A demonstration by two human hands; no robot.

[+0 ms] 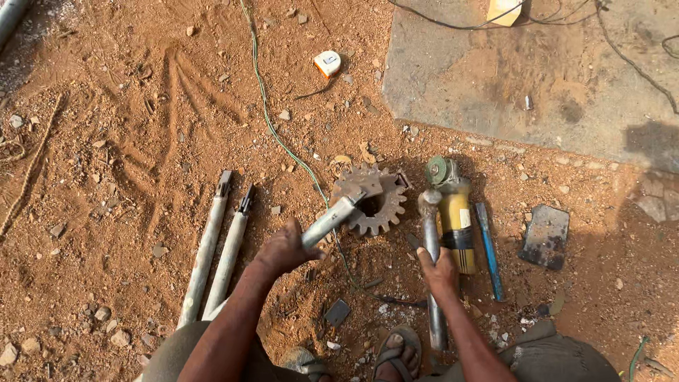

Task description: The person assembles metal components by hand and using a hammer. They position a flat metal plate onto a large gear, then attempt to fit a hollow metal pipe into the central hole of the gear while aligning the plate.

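My left hand (286, 247) grips a short grey metal bar (338, 212) whose far end rests on a rusty toothed gear (378, 205) lying on the red dirt. My right hand (440, 271) is closed around the shaft of a long metal hammer-like tool (431, 233), whose head points away from me beside the gear. Right next to that hand lies a yellow angle grinder (455, 212) with a green disc at its far end.
Two grey pipes (216, 247) lie to the left. A blue file (489, 247) and a dark flat plate (545, 235) lie on the right. A green cable (272, 120) runs up the dirt, a tape measure (327, 63) sits beyond it, and a concrete slab (537, 71) lies at top right. My sandalled feet (396, 350) are at the bottom.
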